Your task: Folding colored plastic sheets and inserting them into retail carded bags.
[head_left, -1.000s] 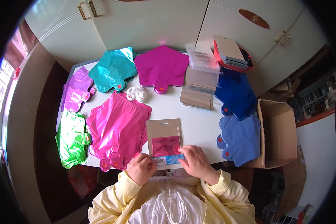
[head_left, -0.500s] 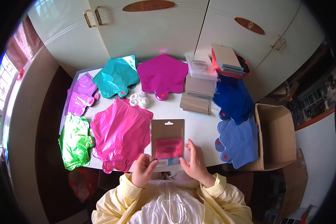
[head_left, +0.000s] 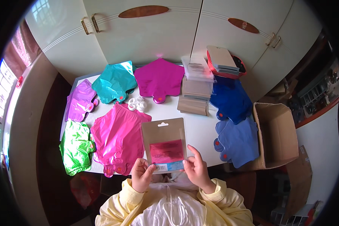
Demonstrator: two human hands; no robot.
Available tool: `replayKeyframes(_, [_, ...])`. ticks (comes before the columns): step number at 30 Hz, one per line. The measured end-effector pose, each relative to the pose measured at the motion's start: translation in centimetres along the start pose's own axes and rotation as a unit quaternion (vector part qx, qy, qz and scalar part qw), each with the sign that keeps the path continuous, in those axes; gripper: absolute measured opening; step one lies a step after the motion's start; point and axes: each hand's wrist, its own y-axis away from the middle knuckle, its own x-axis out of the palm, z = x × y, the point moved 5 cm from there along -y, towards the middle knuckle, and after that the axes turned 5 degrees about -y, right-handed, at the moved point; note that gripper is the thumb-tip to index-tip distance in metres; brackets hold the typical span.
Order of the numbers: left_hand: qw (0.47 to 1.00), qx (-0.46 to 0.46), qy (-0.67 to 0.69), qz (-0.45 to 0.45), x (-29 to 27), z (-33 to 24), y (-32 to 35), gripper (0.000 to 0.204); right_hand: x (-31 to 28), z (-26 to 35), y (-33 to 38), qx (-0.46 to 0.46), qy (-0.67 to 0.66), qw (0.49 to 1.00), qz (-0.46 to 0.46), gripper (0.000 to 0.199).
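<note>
A flat grey-brown package (head_left: 163, 132) with a hang hole at its top is held up in front of me over the near table edge. Inside its lower half shows something pink with dark print, above a white and blue strip. My left hand (head_left: 142, 175) pinches the lower left corner between thumb and fingers. At the lower right edge, my right hand (head_left: 198, 172) grips with the thumb in front and the index finger raised. Just beyond the package on the left lies a stack of pink foil balloons (head_left: 118, 132) with round tabs.
On the white table (head_left: 197, 139) lie purple (head_left: 81, 98), green (head_left: 76, 147), teal (head_left: 115, 81), magenta (head_left: 160, 79), dark blue (head_left: 231, 100) and light blue (head_left: 239, 143) foil balloons. White string (head_left: 137, 104), stacked cards (head_left: 193, 104), a red basket (head_left: 244, 71) and a cardboard box (head_left: 277, 135) stand around.
The package has tilted, its top leaning left, and appears larger, nearer to me. More of its lower strip shows. My view has shifted slightly; both hands still hold it.
</note>
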Motion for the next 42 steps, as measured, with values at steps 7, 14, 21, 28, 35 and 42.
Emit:
replayKeyframes(7, [1.0, 0.023, -0.014, -0.001, -0.3, 0.1, 0.0, 0.021, -1.1, -1.7, 0.0, 0.037, -0.03, 0.996, 0.081, 0.022])
replayKeyframes(14, [1.0, 0.022, -0.017, -0.014, -0.7, 0.8, 0.2, 0.018, -1.0, -2.2, 0.7, 0.013, -0.048, 0.999, 0.015, 0.022])
replayKeyframes(21, [1.0, 0.008, -0.022, 0.01, 0.6, 0.5, 0.4, 0.02, -1.6, -2.2, 0.8, -0.054, 0.074, 0.994, -0.06, 0.022])
replayKeyframes(28, [0.995, 0.05, -0.062, 0.065, 2.8, 0.7, -0.8, 0.017, -3.2, -0.9, 0.6, 0.001, -0.024, 1.0, -0.001, 0.018])
replayKeyframes(35, [0.974, -0.051, -0.116, 0.186, 7.2, 0.5, -2.4, 0.026, -10.6, -0.2, 2.6, -0.029, -0.04, 0.983, -0.176, 0.015])
replayKeyframes(42, [0.978, -0.042, -0.104, 0.173, 6.5, 0.6, -1.9, 0.02, -38.1, 6.7, 7.0, -0.092, 0.22, 0.814, -0.529, 0.016])
